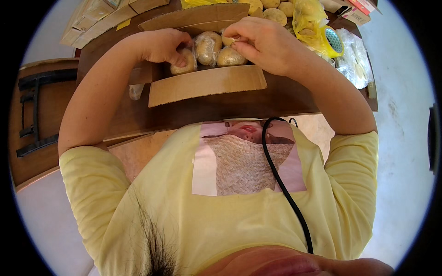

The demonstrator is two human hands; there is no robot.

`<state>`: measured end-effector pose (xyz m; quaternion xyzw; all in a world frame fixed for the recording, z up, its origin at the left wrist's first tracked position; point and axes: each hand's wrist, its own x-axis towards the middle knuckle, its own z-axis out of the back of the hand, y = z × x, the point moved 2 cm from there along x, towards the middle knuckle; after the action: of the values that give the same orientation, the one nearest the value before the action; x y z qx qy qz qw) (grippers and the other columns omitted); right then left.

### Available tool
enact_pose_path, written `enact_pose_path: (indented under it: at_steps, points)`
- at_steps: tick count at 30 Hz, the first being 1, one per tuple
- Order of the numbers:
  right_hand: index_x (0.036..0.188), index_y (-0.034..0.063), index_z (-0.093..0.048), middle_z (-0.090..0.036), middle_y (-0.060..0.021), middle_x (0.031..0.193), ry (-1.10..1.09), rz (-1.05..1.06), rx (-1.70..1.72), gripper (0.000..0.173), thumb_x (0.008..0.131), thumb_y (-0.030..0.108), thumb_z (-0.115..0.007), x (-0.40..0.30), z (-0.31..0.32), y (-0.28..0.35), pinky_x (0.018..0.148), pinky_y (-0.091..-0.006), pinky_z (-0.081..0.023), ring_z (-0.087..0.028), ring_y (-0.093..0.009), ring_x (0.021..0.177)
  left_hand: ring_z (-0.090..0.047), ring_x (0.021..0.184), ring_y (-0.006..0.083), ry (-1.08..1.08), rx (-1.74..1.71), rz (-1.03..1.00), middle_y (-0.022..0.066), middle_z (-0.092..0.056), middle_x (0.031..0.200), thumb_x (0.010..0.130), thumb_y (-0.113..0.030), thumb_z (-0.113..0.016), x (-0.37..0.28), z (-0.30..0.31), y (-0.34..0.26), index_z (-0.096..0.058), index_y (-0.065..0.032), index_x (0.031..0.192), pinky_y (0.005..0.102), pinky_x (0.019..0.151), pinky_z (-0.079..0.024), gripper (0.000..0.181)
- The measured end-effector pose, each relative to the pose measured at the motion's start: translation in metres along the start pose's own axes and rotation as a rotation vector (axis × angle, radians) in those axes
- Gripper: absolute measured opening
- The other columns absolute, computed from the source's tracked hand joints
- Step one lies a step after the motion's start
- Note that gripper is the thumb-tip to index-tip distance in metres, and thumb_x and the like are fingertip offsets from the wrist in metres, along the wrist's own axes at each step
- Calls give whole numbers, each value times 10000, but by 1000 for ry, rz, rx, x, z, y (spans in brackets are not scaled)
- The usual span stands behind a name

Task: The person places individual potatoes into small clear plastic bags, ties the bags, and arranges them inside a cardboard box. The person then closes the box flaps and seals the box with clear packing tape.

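An open cardboard box [207, 86] sits on the brown table with its flaps spread. Inside it are several round potatoes in clear plastic film, among them a middle one [207, 48] and a front right one [231, 57]. My left hand [165, 46] reaches over the box's left end and grips a wrapped potato [184, 63], its thumb on the near side. At the right end, my right hand [264, 45] has its thumb and forefinger at another wrapped potato [228, 37]; whether they grip it or only touch it is unclear, and its other fingers are mostly hidden.
Loose unwrapped potatoes [275, 16] lie behind the box, beside a yellow plastic bag [309, 20]. A tape roll [334, 41] and clear plastic bags [354, 58] are at the right. Cardboard boxes [103, 19] line the back left. A black cable [283, 186] hangs over my shirt.
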<state>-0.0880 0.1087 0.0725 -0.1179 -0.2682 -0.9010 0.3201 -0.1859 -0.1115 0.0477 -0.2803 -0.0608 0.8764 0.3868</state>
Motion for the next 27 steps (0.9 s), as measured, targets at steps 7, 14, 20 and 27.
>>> enact_pose_path:
  at_steps: [7,14,20,27]
  points:
    - [978,44,-625,-638,-126,919,-26,38,-50,182,838,153,-583,-1,6,-1,788,-412,-489,-608,-317,909,-588,996,277,26,-51,28,142,-633,1048,734,-158,-742,-7,0,-4,-539,-34,1212,355,886,-443,534]
    - [951,68,-639,-644,-117,913,-9,198,-170,166,818,155,-592,8,2,2,783,-410,-495,-621,-311,892,-582,1003,261,88,-149,-3,131,-630,1055,724,-134,-739,-1,0,5,-529,-29,1222,340,896,-440,551]
    - [999,86,-633,-613,-90,931,507,-23,-440,201,813,161,-636,30,-7,22,815,-406,-479,-596,-298,935,-588,998,265,31,-93,-4,143,-630,1074,736,-121,-734,-4,-1,3,-529,-13,1224,346,902,-447,540]
    - [1013,83,-628,-617,-98,937,537,-32,-501,224,808,174,-640,17,-13,9,841,-412,-470,-596,-302,943,-608,999,269,-86,-28,15,168,-630,1116,764,-86,-713,-16,3,3,-518,1,1254,355,873,-480,534]
